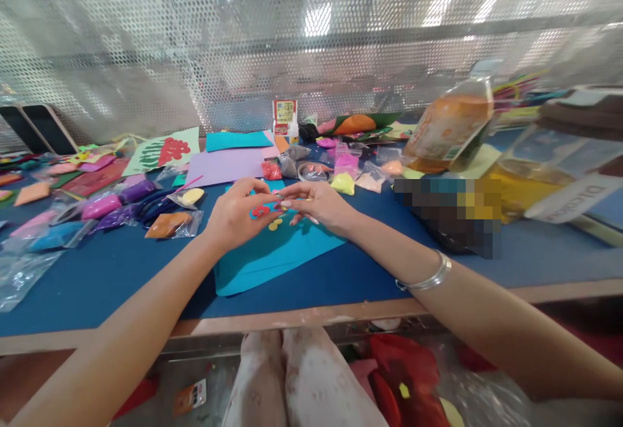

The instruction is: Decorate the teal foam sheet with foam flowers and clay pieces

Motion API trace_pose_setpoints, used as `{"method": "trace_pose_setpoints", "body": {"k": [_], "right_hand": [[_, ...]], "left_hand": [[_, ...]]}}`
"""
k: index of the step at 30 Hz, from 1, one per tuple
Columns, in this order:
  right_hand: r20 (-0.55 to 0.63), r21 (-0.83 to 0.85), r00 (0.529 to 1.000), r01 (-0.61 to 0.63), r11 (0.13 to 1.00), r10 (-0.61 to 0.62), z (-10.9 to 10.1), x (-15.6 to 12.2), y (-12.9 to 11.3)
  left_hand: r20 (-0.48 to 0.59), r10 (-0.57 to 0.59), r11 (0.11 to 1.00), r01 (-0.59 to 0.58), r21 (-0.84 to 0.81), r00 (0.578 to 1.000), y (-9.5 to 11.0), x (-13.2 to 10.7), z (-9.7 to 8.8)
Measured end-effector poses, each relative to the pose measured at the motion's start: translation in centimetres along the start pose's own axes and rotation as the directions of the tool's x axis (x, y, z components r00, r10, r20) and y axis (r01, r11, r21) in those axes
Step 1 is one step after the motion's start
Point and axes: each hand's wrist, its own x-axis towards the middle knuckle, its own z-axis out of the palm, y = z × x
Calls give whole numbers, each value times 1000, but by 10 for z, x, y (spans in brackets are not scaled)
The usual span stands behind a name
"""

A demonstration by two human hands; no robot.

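My left hand [239, 214] and my right hand [318, 205] meet at the fingertips over a bright blue sheet [263, 265]. The fingers of both are closed in a pinch, and what lies between them is too small and hidden to make out. A red shape [259, 211] shows on the blue sheet just under my left hand. Small yellow dots [275, 225] lie below the joined fingertips. A silver bangle [433, 274] circles my right wrist.
Bags of coloured clay lie to the left, among them an orange one [168, 224] and a purple one [137, 191]. Behind the hands are a lilac sheet [224, 166] and a yellow clay bag [343, 183]. At right stand a drink bottle [450, 125] and a lidded jug [559, 154].
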Motion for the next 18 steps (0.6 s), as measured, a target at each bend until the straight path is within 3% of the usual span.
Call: {"method": "trace_pose_setpoints", "body": {"k": [5,11,18], "right_hand": [[-11,-418,992,106,902,-122,2,-8,9],[100,-602,908,381,702,-407,0,-10,21],[113,-721,930,319,615,-350,-5,-13,20]], "left_hand": [[-31,-45,999,45,21,999,-2,1,-6],[3,-59,997,59,46,998,-3,3,-7],[47,-102,995,101,23,994,-2,1,-4]]}}
